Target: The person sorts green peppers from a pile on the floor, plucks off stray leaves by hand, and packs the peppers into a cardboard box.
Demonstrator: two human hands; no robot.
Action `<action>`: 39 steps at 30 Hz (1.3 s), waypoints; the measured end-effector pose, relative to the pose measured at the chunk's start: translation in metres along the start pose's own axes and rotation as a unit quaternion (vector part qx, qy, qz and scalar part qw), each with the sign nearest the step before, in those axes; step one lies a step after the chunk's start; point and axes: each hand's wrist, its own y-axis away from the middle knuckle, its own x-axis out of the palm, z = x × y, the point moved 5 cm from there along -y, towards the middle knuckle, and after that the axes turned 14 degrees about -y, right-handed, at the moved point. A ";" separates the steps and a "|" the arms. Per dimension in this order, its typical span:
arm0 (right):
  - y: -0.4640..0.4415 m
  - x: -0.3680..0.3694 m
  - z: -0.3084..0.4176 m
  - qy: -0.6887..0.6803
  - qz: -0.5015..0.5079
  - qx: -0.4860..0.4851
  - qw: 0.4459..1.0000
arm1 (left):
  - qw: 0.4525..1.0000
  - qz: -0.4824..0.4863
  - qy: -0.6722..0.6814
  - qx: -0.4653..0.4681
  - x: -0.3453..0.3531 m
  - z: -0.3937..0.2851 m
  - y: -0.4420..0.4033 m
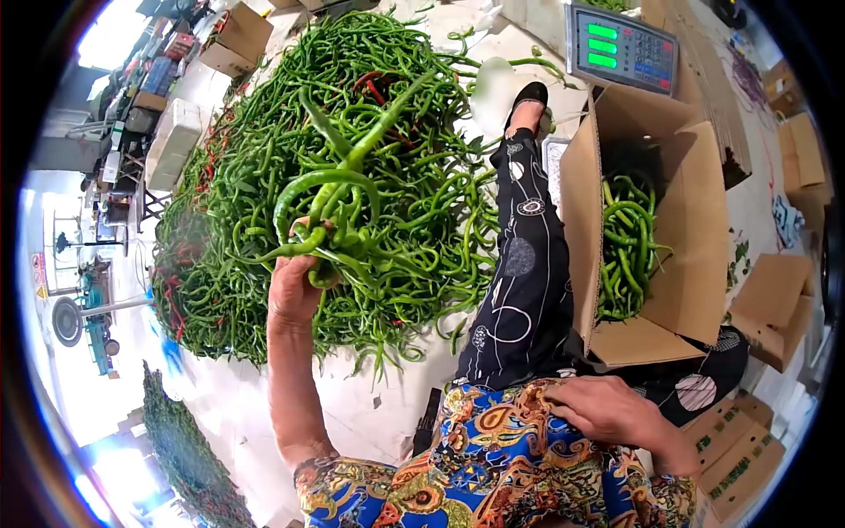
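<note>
My left hand [295, 286] is closed round a bunch of long green peppers [330, 194], held up over a big pile of green peppers [422, 194] with a few red ones in it. Its fingers are partly hidden behind the bunch. My right hand [607, 409] rests against the patterned shirt, its fingers loosely bent and apart, holding nothing that shows. Beyond it, on the right, stands an open cardboard box [695, 229] with green peppers [627, 251] inside.
A scale display [622, 48] with green digits stands behind the box. My outstretched leg [528, 255] lies between pile and box. Flattened cartons [735, 458] and an open carton [770, 304] are at the right. A fan [68, 320] stands far left.
</note>
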 end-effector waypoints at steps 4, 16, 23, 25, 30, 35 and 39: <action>-0.005 -0.035 0.040 -0.078 -0.049 -0.111 0.990 | 0.997 0.032 0.068 0.011 0.008 -0.014 0.001; -0.138 -0.076 0.051 -0.217 -0.214 -0.129 0.944 | 0.987 0.100 0.128 0.018 0.064 -0.033 0.026; -0.141 -0.077 0.040 -0.393 -0.156 -0.152 0.893 | 0.991 0.103 0.066 0.054 0.067 -0.040 0.031; -0.124 -0.086 0.058 -0.323 -0.207 -0.169 0.908 | 0.997 0.057 0.009 0.043 0.072 -0.041 0.036; -0.071 -0.081 0.138 0.245 -0.390 -0.392 0.796 | 0.989 0.106 -0.085 0.054 0.087 -0.047 0.037; -0.137 -0.076 0.134 0.538 -0.246 -0.209 0.779 | 0.978 0.179 -0.103 0.009 0.115 -0.046 0.038; -0.166 -0.119 0.087 0.342 -0.007 0.021 0.939 | 0.965 0.162 -0.207 -0.009 0.131 -0.040 0.034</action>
